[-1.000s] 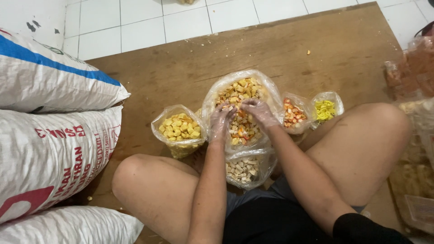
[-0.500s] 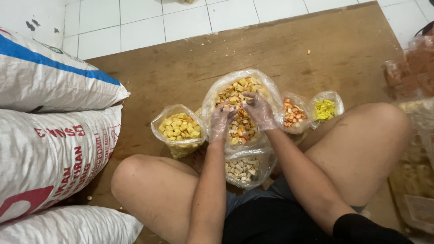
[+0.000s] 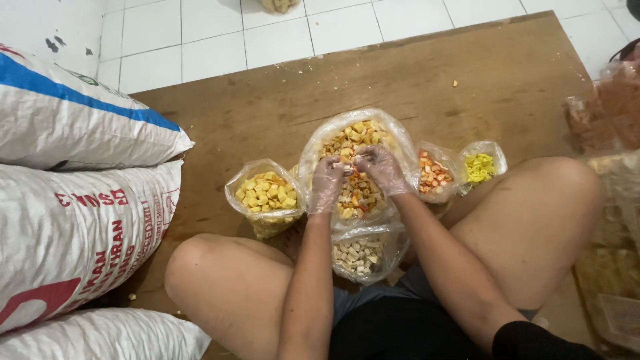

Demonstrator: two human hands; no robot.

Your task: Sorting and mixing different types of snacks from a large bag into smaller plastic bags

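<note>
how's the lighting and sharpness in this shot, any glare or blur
Head view: even, soft light with only faint shadows on the wooden board; small glints on the big clear bag; left hand and right hand fairly sharp; packets at right edge soft, and the frame edges look slightly stretched.

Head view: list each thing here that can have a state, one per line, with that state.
Left hand: gloved, fingers in the large bag.
Right hand: gloved, fingers in the same bag.
Large bag of mixed snacks: open, nearly full.
Bag of yellow pieces: open, upright.
Bag of pale pieces: open, between the legs.
Bag of orange-white pieces: open.
Small bag of bright yellow pieces: open.
Woven sacks: stacked, closed.
</note>
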